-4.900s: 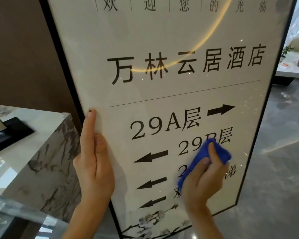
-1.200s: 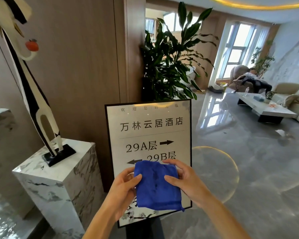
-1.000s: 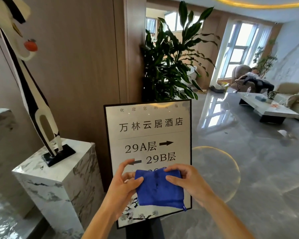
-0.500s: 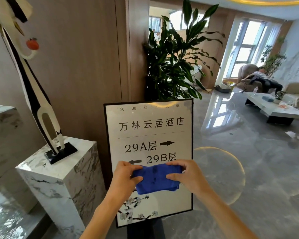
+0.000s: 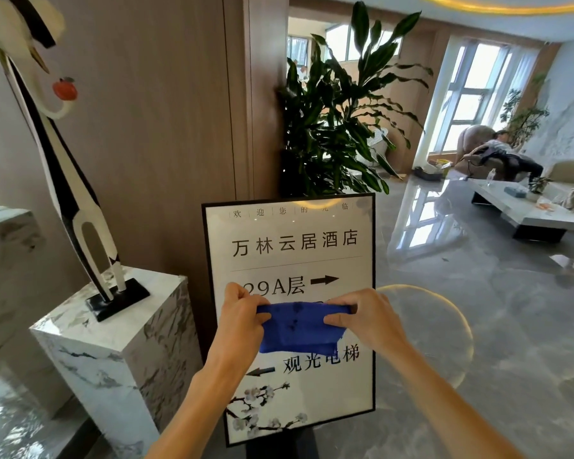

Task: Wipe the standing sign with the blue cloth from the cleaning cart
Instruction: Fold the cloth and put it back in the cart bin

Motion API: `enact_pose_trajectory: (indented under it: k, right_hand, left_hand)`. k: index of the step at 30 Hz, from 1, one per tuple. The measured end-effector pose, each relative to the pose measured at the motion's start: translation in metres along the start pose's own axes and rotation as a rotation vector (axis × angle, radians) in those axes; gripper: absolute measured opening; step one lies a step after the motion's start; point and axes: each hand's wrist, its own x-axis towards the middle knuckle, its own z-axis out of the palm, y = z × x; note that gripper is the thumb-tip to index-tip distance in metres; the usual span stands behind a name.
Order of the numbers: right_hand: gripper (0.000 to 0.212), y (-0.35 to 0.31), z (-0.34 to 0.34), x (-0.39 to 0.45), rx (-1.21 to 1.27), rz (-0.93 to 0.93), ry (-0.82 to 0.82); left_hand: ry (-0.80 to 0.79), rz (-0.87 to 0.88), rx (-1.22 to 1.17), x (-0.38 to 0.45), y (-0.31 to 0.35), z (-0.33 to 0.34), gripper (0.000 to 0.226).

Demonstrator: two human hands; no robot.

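Blue cloth [image 5: 300, 329], folded, held up in front of the standing sign [image 5: 290, 253], covering the middle lines of text; whether it touches the glass cannot be told. Left hand [image 5: 241, 321] pinches the cloth's left edge, thumb on the near face, fingers curled behind. Right hand [image 5: 367, 321] pinches the right edge the same way. Cloth stretched between the two hands, lower edge hanging slightly. Sign: black frame, pale face, Chinese lettering, arrows, a flowering branch printed at the bottom; upright on a dark post, partly seen at the lower edge of view. Left of sign, just beside it, a marble pedestal [image 5: 113, 352] bearing a black-and-white crane sculpture [image 5: 67, 193] on a black base, an orange-red ball by its neck. Behind the sign, a tall leafy potted plant [image 5: 338, 120] against a wood-panelled wall [image 5: 153, 111]. Grey polished floor [image 5: 494, 326], reflective. Far right, a low white coffee table [image 5: 537, 217]; beyond it a person reclining in an armchair by the windows.
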Motion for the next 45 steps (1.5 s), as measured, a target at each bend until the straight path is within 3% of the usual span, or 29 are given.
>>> enact_pose_trajectory:
  k: [3,12,18,26,37,45]
  right_hand:
    - [0.016,-0.005,-0.005,0.012,-0.017,-0.036,-0.017]
    - [0.014,-0.035,-0.032,0.041,-0.178,-0.083,0.163]
    - [0.019,-0.036,-0.050,0.046,-0.036,-0.076,0.151]
    - [0.012,-0.011,-0.065,0.039,0.052,-0.087,0.151]
    - [0.021,0.036,-0.057,0.019,0.026,-0.006,0.104]
    - [0.015,0.071,-0.033,-0.016,0.098,0.138,0.156]
  left_hand:
    - [0.018,0.053,0.068,0.010,0.001,-0.006,0.018]
    - [0.072,0.180,0.172,0.048,0.019,-0.027,0.018]
    - [0.099,0.188,0.149,0.068,0.029,-0.034,0.017]
    - [0.081,0.212,0.166,0.066,0.042,-0.015,0.013]
    - [0.048,0.190,0.219,0.050,0.038,0.028,0.014]
    - [-0.098,0.234,0.215,0.036,0.028,0.059,0.011]
